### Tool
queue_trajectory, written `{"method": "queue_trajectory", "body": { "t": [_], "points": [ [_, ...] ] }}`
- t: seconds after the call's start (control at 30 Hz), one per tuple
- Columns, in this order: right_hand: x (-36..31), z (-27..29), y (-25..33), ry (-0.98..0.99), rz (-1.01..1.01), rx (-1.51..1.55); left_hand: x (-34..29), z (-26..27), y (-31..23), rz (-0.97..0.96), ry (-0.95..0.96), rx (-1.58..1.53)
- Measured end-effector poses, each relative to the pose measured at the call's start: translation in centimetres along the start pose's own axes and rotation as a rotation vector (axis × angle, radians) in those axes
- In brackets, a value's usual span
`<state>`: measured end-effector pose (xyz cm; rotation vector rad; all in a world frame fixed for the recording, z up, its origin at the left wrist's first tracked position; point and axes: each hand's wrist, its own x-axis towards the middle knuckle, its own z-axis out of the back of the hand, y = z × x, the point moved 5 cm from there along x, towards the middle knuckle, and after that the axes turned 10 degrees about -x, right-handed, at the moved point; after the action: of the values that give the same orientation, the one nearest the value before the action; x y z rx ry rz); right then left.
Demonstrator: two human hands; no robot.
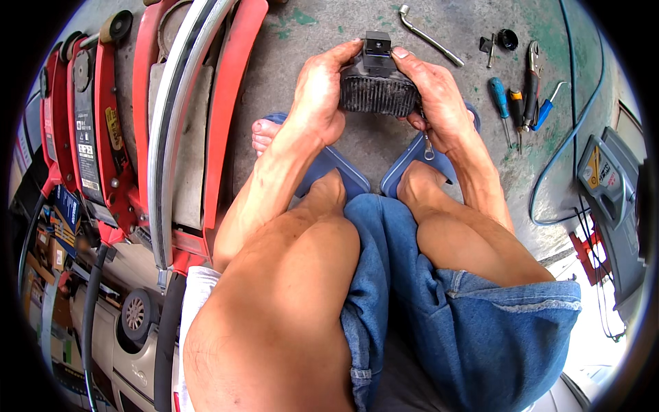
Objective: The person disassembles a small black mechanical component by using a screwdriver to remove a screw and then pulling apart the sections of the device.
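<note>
Between my hands, above the concrete floor, is a black part (377,95) with a ribbed, finned face and a square block (377,49) on top. My left hand (319,93) is closed around its left side, with the fingertips near the block. On the other side my right hand (439,96) grips it, the thumb resting by the block. A small ring spanner (429,152) hangs down from under the right hand's fingers; its other end is hidden. The part's underside and far side cannot be seen.
Red floor jacks (230,103) stand along the left. A bent socket wrench (431,38) lies at the far side. To the right are a blue screwdriver (500,96), locking pliers (532,82), a blue-handled hook pick (544,113), a round black cap (508,39) and a blue hose (575,137).
</note>
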<state>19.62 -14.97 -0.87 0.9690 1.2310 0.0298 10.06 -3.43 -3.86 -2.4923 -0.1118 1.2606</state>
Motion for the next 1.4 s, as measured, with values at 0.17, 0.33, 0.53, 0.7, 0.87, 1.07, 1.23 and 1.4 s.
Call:
{"method": "queue_trajectory", "body": {
  "t": [0.17,0.33,0.53,0.7,0.87,1.07,1.23,1.4],
  "points": [
    [-0.01,0.07,-0.07,0.005,-0.005,-0.013,0.01,-0.09,0.00,-0.015,0.002,-0.003],
    [0.23,0.04,-0.31,0.008,0.012,-0.010,0.06,0.02,-0.02,-0.006,0.011,-0.002],
    [0.13,0.27,-0.15,-0.007,0.017,-0.040,0.16,-0.22,0.02,-0.028,0.001,-0.015],
    [0.26,0.23,-0.26,-0.013,0.015,-0.052,0.15,-0.13,0.00,-0.025,-0.010,-0.012],
    [0.25,0.44,-0.32,-0.018,0.005,-0.052,0.16,-0.43,-0.01,-0.026,-0.008,0.001],
    [0.18,0.29,-0.15,-0.017,0.008,-0.058,0.24,-0.21,-0.02,-0.022,-0.015,-0.003],
    [0.31,0.18,-0.29,-0.018,0.020,-0.044,0.15,-0.10,-0.11,-0.040,-0.041,0.004],
    [0.31,0.33,-0.44,-0.031,0.034,-0.063,0.34,-0.08,-0.05,-0.034,-0.013,0.002]
  ]
}}
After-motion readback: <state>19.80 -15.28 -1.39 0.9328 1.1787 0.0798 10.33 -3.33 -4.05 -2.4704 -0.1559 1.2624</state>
